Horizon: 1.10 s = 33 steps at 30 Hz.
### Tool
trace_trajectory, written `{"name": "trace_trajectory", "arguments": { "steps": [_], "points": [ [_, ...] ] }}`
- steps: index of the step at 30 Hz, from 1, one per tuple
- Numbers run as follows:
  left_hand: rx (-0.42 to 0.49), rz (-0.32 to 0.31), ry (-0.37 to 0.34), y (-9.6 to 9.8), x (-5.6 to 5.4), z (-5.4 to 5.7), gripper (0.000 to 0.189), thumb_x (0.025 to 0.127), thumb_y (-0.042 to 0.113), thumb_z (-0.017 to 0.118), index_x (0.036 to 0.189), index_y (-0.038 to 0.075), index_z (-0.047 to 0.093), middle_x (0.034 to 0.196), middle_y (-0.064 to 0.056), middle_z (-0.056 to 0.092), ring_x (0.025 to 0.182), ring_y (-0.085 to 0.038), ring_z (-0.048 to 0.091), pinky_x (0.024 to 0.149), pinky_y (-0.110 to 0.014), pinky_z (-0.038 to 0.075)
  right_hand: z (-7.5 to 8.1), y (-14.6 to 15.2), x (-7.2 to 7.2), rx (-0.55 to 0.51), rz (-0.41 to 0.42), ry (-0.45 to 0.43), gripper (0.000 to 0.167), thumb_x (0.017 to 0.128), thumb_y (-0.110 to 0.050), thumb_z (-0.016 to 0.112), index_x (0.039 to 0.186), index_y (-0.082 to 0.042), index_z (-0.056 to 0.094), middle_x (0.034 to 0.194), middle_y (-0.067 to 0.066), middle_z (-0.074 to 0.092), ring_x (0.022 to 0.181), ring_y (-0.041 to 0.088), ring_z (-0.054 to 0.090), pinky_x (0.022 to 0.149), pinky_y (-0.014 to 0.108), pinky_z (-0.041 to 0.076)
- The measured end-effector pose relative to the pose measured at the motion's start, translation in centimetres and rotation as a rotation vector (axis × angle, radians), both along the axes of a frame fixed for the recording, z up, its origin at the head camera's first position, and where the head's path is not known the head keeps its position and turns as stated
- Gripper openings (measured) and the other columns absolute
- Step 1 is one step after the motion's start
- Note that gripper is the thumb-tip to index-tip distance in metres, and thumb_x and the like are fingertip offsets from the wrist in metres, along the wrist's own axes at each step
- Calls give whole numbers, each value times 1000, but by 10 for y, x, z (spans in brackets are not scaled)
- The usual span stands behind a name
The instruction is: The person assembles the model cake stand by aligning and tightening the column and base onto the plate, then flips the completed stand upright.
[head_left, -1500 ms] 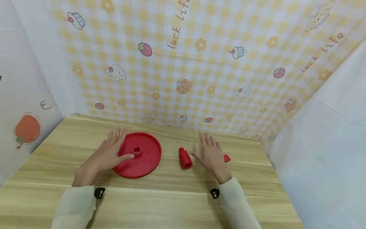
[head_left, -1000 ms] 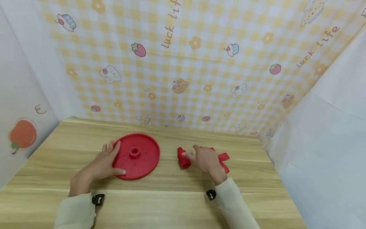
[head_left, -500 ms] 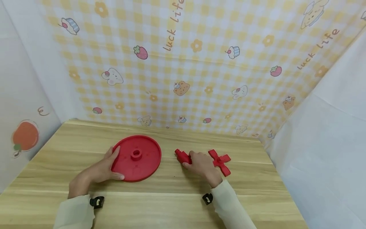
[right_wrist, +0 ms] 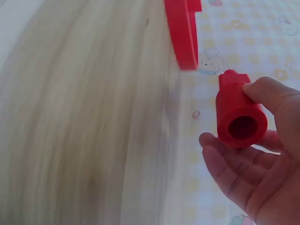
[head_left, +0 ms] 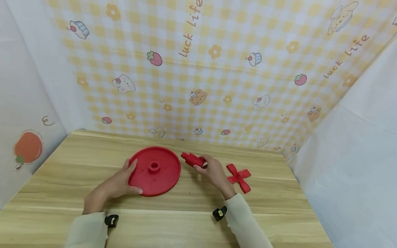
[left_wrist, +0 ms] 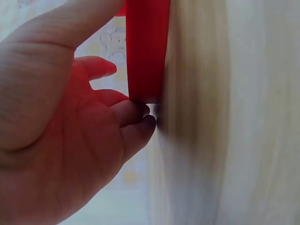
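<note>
A round red plastic disc (head_left: 169, 174), with a raised rim and a hollow hub in its centre, is just left of the middle of the table. My left hand (head_left: 119, 182) grips its left edge between thumb and fingers. In the left wrist view the disc's side wall (left_wrist: 147, 51) stands close by the tabletop. A red stepped cylinder (head_left: 192, 160) with a round socket in its wide end is pinched by my right hand (head_left: 214, 174). Its narrow end points left toward the disc's rim. The right wrist view shows the open socket end of this cylinder (right_wrist: 232, 98).
A red four-armed cross piece (head_left: 238, 176) with a small centre peg lies to the right of my right hand. The wooden table (head_left: 155, 227) meets a yellow checked backdrop (head_left: 173, 79) at the back, with white cloth on both sides.
My right hand came down from hovering, took hold of the cylinder, lifted it and carried it left. My left hand closed on the disc's edge, and the disc shifted slightly right.
</note>
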<state>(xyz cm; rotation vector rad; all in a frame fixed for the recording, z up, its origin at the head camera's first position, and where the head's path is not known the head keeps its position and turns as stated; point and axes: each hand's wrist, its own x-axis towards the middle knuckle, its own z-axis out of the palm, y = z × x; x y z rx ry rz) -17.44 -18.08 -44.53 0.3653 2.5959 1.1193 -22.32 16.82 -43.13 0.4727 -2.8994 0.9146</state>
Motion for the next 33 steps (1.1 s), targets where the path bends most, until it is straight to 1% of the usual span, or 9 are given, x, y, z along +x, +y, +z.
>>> {"name": "trace_trajectory", "arguments": {
  "steps": [5,7,11,15,18,22,28,31,33],
  "points": [
    [-4,2,21,12,0,-2,123,73,42,86,155,-8,9,157,-40,-4,139,-63,17,105,-68,36,1,-15,-4,-139,51,-15,37,89,-23,76,120,-6,67,108,8,70,83,18,70,71,25,58],
    [-5,-2,29,17,0,-2,123,74,42,86,155,-8,9,157,-40,-4,139,-62,18,106,-67,36,2,-22,-4,-179,69,-22,38,88,-21,77,121,-5,67,109,9,69,84,19,71,71,23,58],
    [-17,-14,53,26,0,-2,120,75,42,85,154,-10,11,157,-40,-2,140,-61,20,108,-66,35,7,-35,-4,-240,76,-35,42,88,-18,77,125,-3,64,114,12,68,87,22,73,68,23,59],
    [-34,-23,64,31,-1,-3,119,76,43,84,154,-11,11,156,-41,-1,139,-61,23,107,-66,36,14,-46,-4,-250,69,-40,46,87,-19,78,127,-4,60,118,12,66,91,23,70,68,24,59],
    [-29,-23,47,33,-1,-3,120,76,42,84,154,-10,9,157,-40,-3,139,-61,23,108,-65,36,18,-53,-4,-234,66,-45,48,87,-19,78,128,-5,58,120,11,66,94,23,68,69,25,60],
    [-17,-21,21,34,-1,-2,121,76,41,84,155,-9,7,158,-39,-4,140,-60,22,109,-64,35,21,-59,-3,-225,84,-34,48,86,-19,79,128,-4,58,120,11,66,97,25,67,69,25,59],
    [-11,-40,28,32,-4,-4,121,76,41,84,157,-3,5,160,-36,-3,141,-58,22,109,-64,35,23,-67,-2,-188,81,-2,47,87,-20,79,126,-5,58,120,8,66,104,23,64,77,25,58],
    [8,-44,22,32,-4,-4,122,77,39,84,157,-4,2,160,-35,-5,143,-58,16,110,-65,33,24,-69,-1,-197,80,2,48,87,-19,79,128,-5,58,121,8,65,106,22,63,78,25,58],
    [-4,-43,25,31,-4,-4,123,77,40,84,156,-6,1,160,-35,-5,143,-60,10,110,-68,29,25,-71,-1,-210,82,2,49,87,-19,79,128,-5,57,122,8,65,108,23,63,80,26,58]
  ]
}}
